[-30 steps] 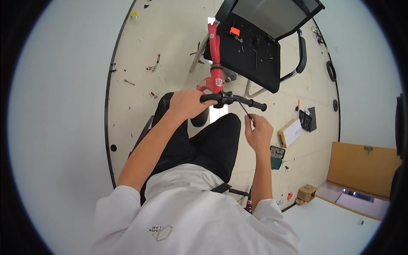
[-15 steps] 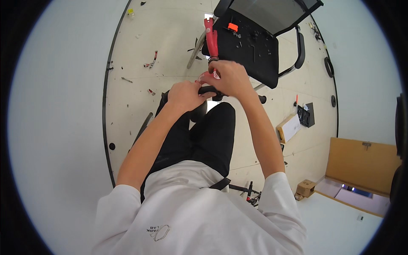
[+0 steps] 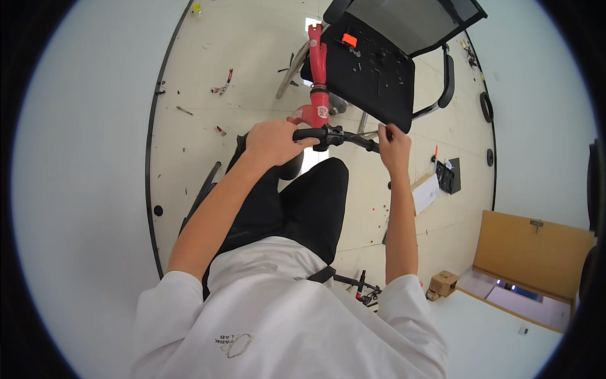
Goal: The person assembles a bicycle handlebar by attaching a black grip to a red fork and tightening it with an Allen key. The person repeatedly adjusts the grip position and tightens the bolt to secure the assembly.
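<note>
In front of my knees is a red bicycle frame (image 3: 319, 107) with a red fork (image 3: 317, 60) pointing away from me. A black handlebar (image 3: 363, 141) runs across it, clamped in a black stem (image 3: 332, 135). My left hand (image 3: 273, 143) is closed round the handlebar's left part, beside the red tube. My right hand (image 3: 394, 146) is closed, above the right end of the bar. From its fingers a thin rod, which looks like a hex key (image 3: 368, 133), reaches toward the stem; whether its tip sits in a bolt cannot be made out.
A black chair (image 3: 360, 76) stands just beyond, with an orange item (image 3: 349, 40) and several small parts on its seat. Scraps lie on the floor at left. At right are an open black tool case (image 3: 445, 177), a white-topped box (image 3: 425, 193) and a cardboard box (image 3: 444, 283).
My right hand has moved right and toward me, off the stem area, uncovering the stem and red tube. The thin rod now shows. My left hand keeps its hold on the bar.
</note>
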{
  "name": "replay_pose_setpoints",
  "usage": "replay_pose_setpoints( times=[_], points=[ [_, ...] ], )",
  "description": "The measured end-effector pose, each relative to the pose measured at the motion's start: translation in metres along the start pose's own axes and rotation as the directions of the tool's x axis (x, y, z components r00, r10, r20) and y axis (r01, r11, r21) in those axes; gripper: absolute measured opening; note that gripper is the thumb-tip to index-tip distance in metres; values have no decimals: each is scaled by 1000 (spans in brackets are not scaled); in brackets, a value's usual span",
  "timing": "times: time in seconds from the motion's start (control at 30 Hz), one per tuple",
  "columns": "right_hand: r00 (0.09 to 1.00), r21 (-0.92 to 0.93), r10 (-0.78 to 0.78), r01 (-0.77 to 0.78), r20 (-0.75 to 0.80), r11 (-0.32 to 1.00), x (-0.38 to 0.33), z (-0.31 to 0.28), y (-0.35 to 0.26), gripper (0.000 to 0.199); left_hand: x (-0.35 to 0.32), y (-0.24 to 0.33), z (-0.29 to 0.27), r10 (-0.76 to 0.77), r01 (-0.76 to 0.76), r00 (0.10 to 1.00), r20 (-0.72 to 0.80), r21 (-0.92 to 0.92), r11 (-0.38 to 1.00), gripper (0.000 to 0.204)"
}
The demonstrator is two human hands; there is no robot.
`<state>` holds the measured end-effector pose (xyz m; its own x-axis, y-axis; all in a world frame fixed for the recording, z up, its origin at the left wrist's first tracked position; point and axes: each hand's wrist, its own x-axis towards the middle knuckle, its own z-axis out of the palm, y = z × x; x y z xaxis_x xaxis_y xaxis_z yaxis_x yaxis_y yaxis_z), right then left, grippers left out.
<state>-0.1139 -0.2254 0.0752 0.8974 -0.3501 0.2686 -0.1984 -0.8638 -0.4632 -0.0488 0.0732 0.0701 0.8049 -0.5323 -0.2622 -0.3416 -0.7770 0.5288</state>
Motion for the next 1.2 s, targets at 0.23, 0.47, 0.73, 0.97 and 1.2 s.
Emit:
replay_pose_setpoints(
  times=[0.23, 0.47, 0.73, 0.97, 1.2],
  points=[
    [997, 138, -54, 62, -60, 989, -119, -28, -46, 16, 0, -2, -2, -6, 7, 998, -64, 2, 1000, 72],
    [888, 184, -436, 409, 148, 894, -94, -12, -111, 26, 5, -1, 0, 15, -13, 995, -102, 26, 1000, 71],
    [765, 24, -531, 563, 365, 826, 38, 46, -142, 24, 5, -2, 5, 5, -3, 996, -90, 23, 1000, 65],
    [958, -15, -116, 124, 261, 992, 75, 56, -69, 25, 0, -4, 7, 2, 3, 991, -133, 35, 999, 70],
    [991, -32, -99, 102, 85, 994, 2, 7, -17, 30, 0, -7, 8, -18, 19, 997, -69, 11, 1000, 71]
  ],
)
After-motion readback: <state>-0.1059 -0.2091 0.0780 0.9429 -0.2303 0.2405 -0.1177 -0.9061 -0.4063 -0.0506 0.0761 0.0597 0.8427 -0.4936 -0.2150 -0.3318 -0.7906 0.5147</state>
